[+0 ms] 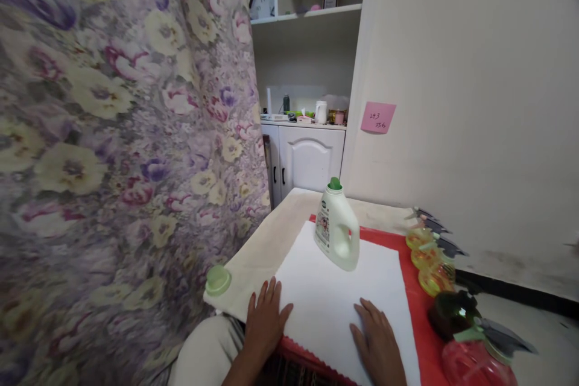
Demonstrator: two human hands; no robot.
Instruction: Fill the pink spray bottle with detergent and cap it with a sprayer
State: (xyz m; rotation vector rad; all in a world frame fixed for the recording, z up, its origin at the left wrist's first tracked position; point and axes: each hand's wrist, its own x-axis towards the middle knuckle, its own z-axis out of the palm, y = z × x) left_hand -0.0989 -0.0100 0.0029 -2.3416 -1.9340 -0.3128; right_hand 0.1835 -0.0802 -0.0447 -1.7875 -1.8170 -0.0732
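Note:
My left hand [266,318] lies flat near the left edge of a white sheet [316,298], fingers stretched out and holding nothing. On the right part of the same sheet rests my right hand [376,338], also flat with its fingers extended. Beyond both hands a pale green detergent jug [340,229] stands upright, its handle toward the right. Its mouth shows a green spout [335,184] with no cap over it. A light green cap [218,280] sits at the table's left corner, apart from my left hand.
Several spray bottles [436,274] with yellow liquid line the right side, with a dark green bottle [453,312] and a red one [479,362] nearer me. Red cloth [414,301] lies under the sheet. A floral curtain [136,163] hangs left; a white cabinet [312,157] stands behind.

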